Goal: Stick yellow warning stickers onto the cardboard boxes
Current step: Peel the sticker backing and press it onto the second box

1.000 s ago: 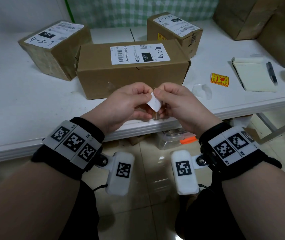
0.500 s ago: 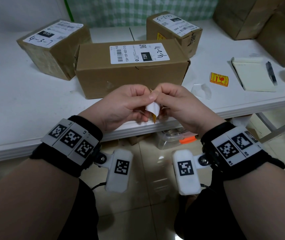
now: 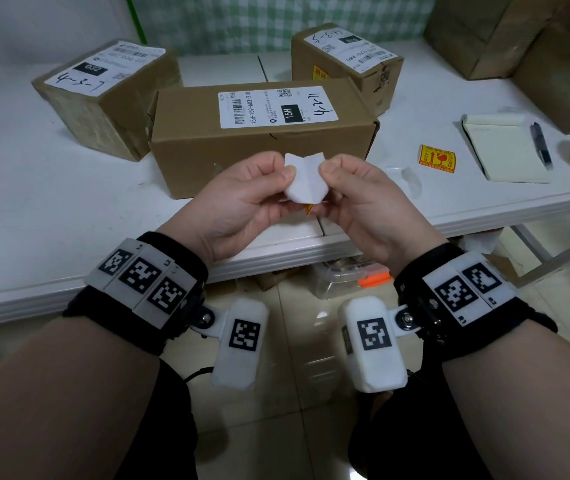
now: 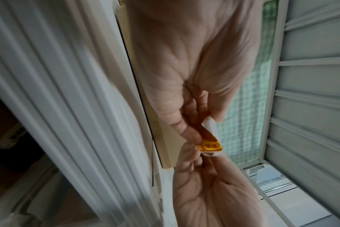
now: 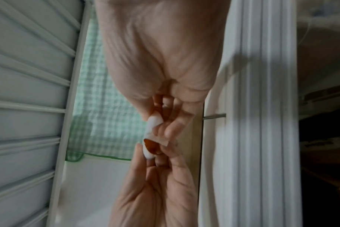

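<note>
- left hand (image 3: 242,199) and right hand (image 3: 363,199): fingers curled, both pinching one sticker (image 3: 306,180) (white backing up, yellow face underneath)
- held above counter (image 3: 34,188) edge, in front of long cardboard box (image 3: 259,143)

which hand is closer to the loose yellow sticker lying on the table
Right. The right hand is just left of the loose yellow sticker; the left hand is farther left, past the held sticker.

Three labelled cardboard boxes (image 3: 262,133) are borne by the white tabletop (image 3: 17,188). A loose yellow sticker (image 3: 437,159), a notepad (image 3: 505,148) and a pen (image 3: 541,145) are noted at its right.
</note>
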A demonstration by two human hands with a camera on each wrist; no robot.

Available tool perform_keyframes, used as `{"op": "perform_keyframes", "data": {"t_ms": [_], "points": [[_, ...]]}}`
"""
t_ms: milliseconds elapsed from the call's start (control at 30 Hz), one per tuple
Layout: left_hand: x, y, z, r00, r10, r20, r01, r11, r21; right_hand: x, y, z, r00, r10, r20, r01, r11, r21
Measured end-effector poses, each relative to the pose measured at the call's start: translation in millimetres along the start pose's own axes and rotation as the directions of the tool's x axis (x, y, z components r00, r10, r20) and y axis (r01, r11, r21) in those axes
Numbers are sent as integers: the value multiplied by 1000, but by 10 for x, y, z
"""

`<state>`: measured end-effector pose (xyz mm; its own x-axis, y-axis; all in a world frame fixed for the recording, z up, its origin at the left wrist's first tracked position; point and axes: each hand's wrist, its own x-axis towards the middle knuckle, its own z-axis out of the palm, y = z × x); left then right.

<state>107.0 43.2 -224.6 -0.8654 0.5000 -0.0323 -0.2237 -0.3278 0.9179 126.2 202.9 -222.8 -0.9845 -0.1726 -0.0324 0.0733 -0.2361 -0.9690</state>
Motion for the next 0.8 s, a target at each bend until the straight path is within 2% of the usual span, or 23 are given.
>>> {"op": "perform_keyframes", "data": {"t_ms": [133,300,433,700,800], "points": [[2,13,16,999,34,-29,-34,999,-1,7,-26,1,999,13,-46,-10,998,57],[-18,19,36,997,25,-76,-12,986,169,4,-34,-2,997,26,-77,-36,990,-136],[-34,2,54,997,13,-81,10,963,270,-3,4,2,995,-21,-96,-9,955,-297],[-31,60,7,992,-88,-91,104,975,195,-23,7,-6,996,-57,-70,23,913,-407],[-38,67,20,990,-101,-98,122,960,251,-22,3,-6,995,-95,-29,72,894,-441]]}}
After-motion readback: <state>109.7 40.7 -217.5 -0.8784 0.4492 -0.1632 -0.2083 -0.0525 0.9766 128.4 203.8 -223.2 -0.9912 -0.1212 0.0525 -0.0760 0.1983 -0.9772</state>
